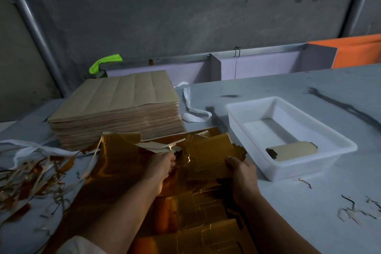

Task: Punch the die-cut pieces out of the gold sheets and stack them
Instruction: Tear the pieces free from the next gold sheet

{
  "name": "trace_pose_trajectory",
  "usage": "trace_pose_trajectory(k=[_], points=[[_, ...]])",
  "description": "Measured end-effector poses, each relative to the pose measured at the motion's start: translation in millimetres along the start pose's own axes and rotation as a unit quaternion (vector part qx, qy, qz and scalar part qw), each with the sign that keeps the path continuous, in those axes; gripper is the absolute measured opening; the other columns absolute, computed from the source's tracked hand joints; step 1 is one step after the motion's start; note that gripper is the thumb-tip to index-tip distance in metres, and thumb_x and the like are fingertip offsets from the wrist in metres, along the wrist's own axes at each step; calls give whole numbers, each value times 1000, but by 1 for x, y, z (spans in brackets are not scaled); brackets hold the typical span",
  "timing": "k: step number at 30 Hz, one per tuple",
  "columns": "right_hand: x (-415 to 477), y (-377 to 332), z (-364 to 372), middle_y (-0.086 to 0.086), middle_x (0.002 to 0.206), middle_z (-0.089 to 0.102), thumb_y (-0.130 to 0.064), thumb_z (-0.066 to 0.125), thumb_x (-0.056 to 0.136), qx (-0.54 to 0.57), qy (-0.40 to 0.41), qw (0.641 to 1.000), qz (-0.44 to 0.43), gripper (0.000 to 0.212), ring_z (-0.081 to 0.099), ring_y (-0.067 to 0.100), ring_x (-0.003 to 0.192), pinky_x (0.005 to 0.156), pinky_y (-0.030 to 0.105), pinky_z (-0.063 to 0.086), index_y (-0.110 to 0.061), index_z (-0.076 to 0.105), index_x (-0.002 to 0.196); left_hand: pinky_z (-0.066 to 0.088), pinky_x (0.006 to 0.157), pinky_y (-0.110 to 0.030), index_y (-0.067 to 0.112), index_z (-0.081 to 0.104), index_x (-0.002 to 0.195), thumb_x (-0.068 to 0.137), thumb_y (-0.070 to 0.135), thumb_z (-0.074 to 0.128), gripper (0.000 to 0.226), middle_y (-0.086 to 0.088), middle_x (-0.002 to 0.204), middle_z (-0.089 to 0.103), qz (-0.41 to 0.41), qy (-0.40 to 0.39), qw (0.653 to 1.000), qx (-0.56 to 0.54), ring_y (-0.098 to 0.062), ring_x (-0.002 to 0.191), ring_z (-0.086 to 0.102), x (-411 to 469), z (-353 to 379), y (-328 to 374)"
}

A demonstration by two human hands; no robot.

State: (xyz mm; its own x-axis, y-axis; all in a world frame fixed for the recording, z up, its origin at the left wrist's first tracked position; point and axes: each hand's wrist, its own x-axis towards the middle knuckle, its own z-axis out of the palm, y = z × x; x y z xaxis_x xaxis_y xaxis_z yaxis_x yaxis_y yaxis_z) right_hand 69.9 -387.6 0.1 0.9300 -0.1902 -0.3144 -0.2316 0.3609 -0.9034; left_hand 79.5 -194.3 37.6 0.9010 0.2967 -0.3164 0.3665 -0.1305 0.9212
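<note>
A shiny gold sheet lies crumpled on the table in front of me. My left hand grips the sheet near its torn middle. My right hand holds a gold die-cut piece by its right edge, thumb on top. More gold sheet with die-cut outlines spreads toward me under both forearms. A white plastic tray to the right holds a small stack of punched pieces, brown side up.
A thick pile of brown-backed sheets stands behind the gold sheet. Gold and brown waste strips are heaped at the left. White strapping lies between the pile and the tray. Small scraps dot the table at the right.
</note>
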Motion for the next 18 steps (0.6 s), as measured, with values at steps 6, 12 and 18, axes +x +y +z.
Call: trace_pose_trajectory(k=[6, 12, 18], points=[[0, 0, -1, 12, 96, 70, -21, 57, 98, 5, -12, 1000, -7, 3, 69, 34, 87, 73, 44, 56, -21, 55, 96, 44, 67, -26, 23, 62, 109, 88, 34, 70, 25, -1, 105, 65, 52, -41, 996, 63, -16, 96, 60, -4, 12, 8], [0, 0, -1, 9, 98, 69, -21, 58, 98, -1, -21, 1000, -11, 6, 69, 32, 89, 75, 43, 57, -24, 54, 96, 49, 70, -27, 17, 61, 104, 88, 15, 70, 19, -5, 102, 67, 78, -27, 990, 117, -17, 93, 64, -7, 15, 6], [0, 0, -2, 14, 101, 70, -20, 56, 98, 0, -23, 1000, -7, 2, 69, 36, 92, 88, 52, 56, -21, 55, 100, 42, 61, -24, 17, 63, 100, 92, 15, 65, 8, -5, 105, 66, 85, -7, 992, 95, -15, 88, 62, -4, 13, 6]])
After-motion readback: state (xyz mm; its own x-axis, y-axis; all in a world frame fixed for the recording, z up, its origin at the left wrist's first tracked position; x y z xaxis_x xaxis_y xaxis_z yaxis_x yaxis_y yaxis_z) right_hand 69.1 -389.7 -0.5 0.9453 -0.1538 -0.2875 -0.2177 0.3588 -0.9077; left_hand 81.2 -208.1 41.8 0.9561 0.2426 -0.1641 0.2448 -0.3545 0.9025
